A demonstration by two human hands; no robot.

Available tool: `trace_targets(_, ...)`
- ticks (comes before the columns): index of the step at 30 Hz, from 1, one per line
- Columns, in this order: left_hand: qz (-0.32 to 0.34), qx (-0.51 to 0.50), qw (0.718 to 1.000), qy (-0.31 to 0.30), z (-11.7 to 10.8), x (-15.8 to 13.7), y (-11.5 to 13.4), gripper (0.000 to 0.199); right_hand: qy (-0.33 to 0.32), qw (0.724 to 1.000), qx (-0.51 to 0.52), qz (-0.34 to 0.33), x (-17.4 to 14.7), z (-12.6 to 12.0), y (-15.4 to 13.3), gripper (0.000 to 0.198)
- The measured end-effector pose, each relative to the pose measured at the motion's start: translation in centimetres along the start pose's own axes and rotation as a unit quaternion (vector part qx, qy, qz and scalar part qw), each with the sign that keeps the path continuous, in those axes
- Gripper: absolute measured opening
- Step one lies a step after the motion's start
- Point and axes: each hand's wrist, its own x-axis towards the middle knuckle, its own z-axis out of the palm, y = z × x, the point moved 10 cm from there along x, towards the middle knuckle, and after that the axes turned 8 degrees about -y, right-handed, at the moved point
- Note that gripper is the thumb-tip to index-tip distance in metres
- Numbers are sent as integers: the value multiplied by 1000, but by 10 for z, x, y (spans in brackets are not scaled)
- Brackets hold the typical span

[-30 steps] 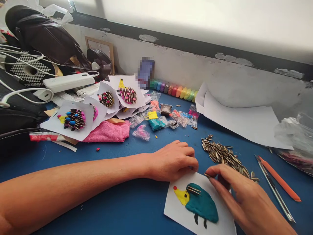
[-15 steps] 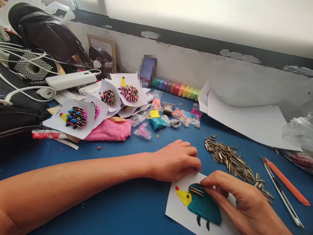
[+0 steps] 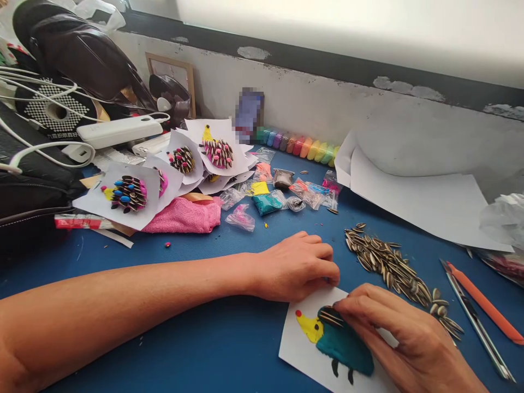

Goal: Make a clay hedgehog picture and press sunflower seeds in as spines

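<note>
Right hand (image 3: 403, 327) is in a tight thumb-and-finger pinch over the front of the teal clay hedgehog body (image 3: 347, 349), which sits just below the left hand (image 3: 301, 267); the fingertips block the view, so can't tell if there's a seed in there. Left hand's fingers are curled under at the top edge of the white paper (image 3: 295, 352), and I can't see if they grip anything. A few striped sunflower seeds (image 3: 331, 318) already lie in the clay right by the pinch. My two cents: push each one in gently, same slant as its neighbours, and let the left steady the sheet so the soft clay doesn't smear. As for edges, the paper's right side runs under the right hand, so keep that palm light. The seed pile (image 3: 387, 265) is just beyond the right knuckles, and the silver tool (image 3: 476, 316) and orange tool (image 3: 485, 303) lie off to that hand's right, so less elbow room there. Most space is the blue tabletop (image 3: 184, 338) below the left forearm.
</note>
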Motion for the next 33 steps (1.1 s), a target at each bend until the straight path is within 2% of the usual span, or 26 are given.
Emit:
trace_targets(12,-2,6,1000,-6,0,0,0,16,20,990,-130,-52,-1,-1,-20,17)
trace_targets(21,1,3,1000,-3,0,1,1,14,3,985,-167,-45,0,4,-20,18)
trace_targets(25,-1,1,1000,-4,0,1,1,13,8,983,-175,-53,-3,-2,-17,19)
trace_targets(28,1,-1,1000,0,-1,-1,1,12,57,979,-188,-62,-12,-24,-10,20)
trace_targets(29,1,-1,1000,-1,-1,-1,1,12,104,971,-207,-55,-16,-38,-8,19)
trace_targets(31,0,-3,1000,-7,-1,-1,2,12,174,952,-250,-12,-23,-62,2,20)
trace_targets(33,-5,-5,1000,-10,-2,0,2,12,211,936,-279,38,-27,-76,13,28)
